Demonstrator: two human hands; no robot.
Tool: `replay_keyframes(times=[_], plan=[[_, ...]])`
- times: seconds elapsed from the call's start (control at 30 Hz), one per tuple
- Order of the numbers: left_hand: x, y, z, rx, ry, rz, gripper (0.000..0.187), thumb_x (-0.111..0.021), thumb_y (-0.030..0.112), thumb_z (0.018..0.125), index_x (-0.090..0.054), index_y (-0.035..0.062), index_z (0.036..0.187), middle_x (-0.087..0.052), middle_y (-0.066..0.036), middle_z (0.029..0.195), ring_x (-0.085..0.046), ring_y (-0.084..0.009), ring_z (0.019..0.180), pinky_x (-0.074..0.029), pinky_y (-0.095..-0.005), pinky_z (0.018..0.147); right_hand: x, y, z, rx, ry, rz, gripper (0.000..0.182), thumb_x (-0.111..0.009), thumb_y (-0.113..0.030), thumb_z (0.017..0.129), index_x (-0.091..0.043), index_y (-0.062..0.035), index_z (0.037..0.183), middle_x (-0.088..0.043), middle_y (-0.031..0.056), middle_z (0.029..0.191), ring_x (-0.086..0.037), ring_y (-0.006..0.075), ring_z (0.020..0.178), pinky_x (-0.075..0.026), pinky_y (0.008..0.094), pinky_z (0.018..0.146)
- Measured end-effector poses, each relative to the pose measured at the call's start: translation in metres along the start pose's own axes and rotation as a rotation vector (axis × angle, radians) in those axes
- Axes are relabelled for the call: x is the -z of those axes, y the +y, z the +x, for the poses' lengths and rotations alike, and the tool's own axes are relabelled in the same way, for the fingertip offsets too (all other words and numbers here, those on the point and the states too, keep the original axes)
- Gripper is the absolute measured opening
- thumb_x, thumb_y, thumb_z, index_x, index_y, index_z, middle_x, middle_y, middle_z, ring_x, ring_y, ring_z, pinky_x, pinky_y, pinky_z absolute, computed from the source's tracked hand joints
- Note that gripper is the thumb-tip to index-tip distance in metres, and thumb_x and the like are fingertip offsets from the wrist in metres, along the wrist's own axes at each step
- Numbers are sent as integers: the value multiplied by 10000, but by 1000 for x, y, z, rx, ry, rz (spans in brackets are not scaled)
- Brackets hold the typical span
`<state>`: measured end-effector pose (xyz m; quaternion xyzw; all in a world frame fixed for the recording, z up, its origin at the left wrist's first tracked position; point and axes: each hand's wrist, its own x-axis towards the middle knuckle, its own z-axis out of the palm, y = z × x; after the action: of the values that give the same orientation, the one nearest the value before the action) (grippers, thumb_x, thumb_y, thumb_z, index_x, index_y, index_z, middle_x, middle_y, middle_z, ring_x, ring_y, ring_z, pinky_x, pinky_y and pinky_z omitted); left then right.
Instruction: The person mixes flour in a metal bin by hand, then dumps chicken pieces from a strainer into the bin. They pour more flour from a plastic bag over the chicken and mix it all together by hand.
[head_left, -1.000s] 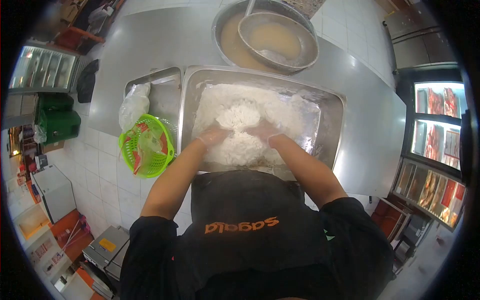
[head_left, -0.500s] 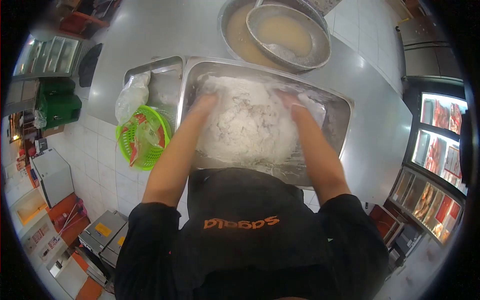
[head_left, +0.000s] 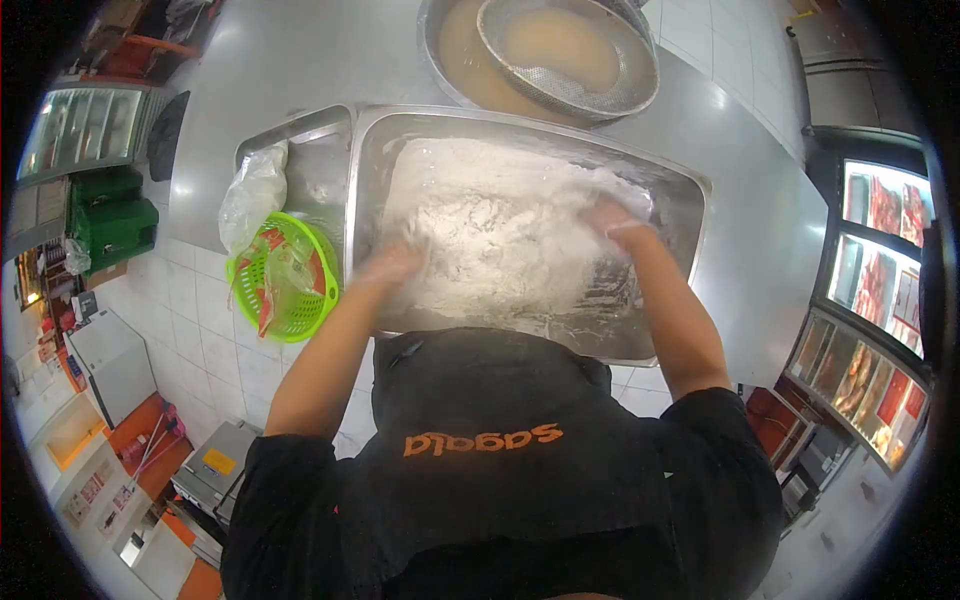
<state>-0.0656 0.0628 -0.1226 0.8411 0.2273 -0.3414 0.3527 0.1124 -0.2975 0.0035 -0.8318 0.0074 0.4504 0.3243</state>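
White flour-like powder lies in a deep rectangular metal tray, rough and lumpy in the middle. My left hand is at the left side of the powder, blurred by motion, its fingers too smeared to read. Over the right part of the powder is my right hand, also blurred and dusted white. Whether either hand holds anything cannot be made out. Bare metal streaked with powder shows at the tray's lower right.
Beyond the tray, a large metal bowl holds cloudy liquid and a mesh strainer. At left are a smaller metal tray, a clear plastic bag and a green basket with red-and-clear packaging.
My left hand has moved down toward me and slightly left. My right hand has shifted a little right and down. The powder has spread differently, baring more metal at the lower right.
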Motion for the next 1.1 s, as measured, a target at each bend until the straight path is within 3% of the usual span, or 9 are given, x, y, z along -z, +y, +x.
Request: replay_keyframes(times=[0.13, 0.2, 0.3, 0.43, 0.53, 0.73, 0.83, 0.97, 1.1], plan=[[19, 90, -72, 202, -162, -264, 576, -417, 482, 1020, -498, 42, 1384, -571, -166, 1354, -569, -235, 1212, -427, -424, 1051, -64, 9, -6, -154, -308, -119, 477, -565, -400, 952, -638, -77, 1295, -616, 112, 1333, -556, 279, 1225, -424, 354, 1036], [-6, 81, -42, 246, -367, -665, 558, -421, 477, 1021, -508, 60, 1380, -565, -159, 1367, -556, -237, 1233, -443, -423, 1033, -109, 8, 4, -250, -439, 399, 599, -655, -432, 902, -540, -135, 1408, -427, 124, 1528, -349, 288, 1420, -281, 467, 1157], [21, 124, -55, 272, -404, -991, 507, -426, 447, 1025, -543, 73, 1347, -567, -151, 1366, -563, -245, 1226, -453, -427, 1023, -156, 53, 74, 180, -386, 323, 593, -697, -435, 859, -611, -82, 1328, -502, 168, 1448, -436, 268, 1347, -358, 417, 1090], [12, 72, -24, 200, -401, -1210, 487, -465, 410, 1009, -573, 46, 1315, -592, -165, 1328, -588, -277, 1193, -443, -442, 1026, -105, -35, -10, -220, -178, 578, 727, -717, -453, 843, -504, -54, 1413, -431, 211, 1489, -385, 360, 1365, -327, 474, 1106], [46, 90, -62, 218, -118, -740, 475, -516, 340, 985, -559, 9, 1322, -612, -198, 1292, -595, -304, 1185, -451, -436, 1014, -72, -25, -29, -248, -24, 585, 726, -733, -427, 828, -507, -35, 1396, -475, 201, 1440, -427, 348, 1322, -367, 471, 1062], [75, 107, -100, 212, -200, 257, 499, -545, 265, 946, -524, -58, 1326, -622, -249, 1221, -604, -339, 1107, -461, -400, 973, -47, 78, -31, -180, 16, 335, 487, -604, -316, 940, -527, -194, 1405, -499, 209, 1403, -484, 313, 1281, -382, 414, 1079], [33, 78, -69, -430, -583, 653, 535, -595, 314, 918, -553, -91, 1266, -647, -247, 1133, -622, -315, 1024, -468, -395, 930, -82, 70, -38, 352, -243, -336, 420, -519, -301, 983, -532, -204, 1390, -574, 216, 1283, -557, 314, 1151, -435, 408, 1036], [4, 104, -49, -173, -547, 120, 522, -635, 358, 910, -601, -74, 1202, -668, -218, 1095, -629, -317, 1001, -480, -398, 909, -130, -12, -31, 18, -412, -241, 495, -667, -284, 890, -578, 24, 1267, -671, 202, 1077, -619, 295, 961, -488, 382, 923], [14, 83, -58, -54, -229, -152, 449, -655, 319, 906, -628, -36, 1180, -667, -193, 1103, -625, -288, 989, -486, -366, 896, -129, -7, -25, 25, -238, 334, 659, -791, -288, 797, -529, 31, 1310, -667, 166, 1147, -629, 270, 981, -507, 380, 903]])
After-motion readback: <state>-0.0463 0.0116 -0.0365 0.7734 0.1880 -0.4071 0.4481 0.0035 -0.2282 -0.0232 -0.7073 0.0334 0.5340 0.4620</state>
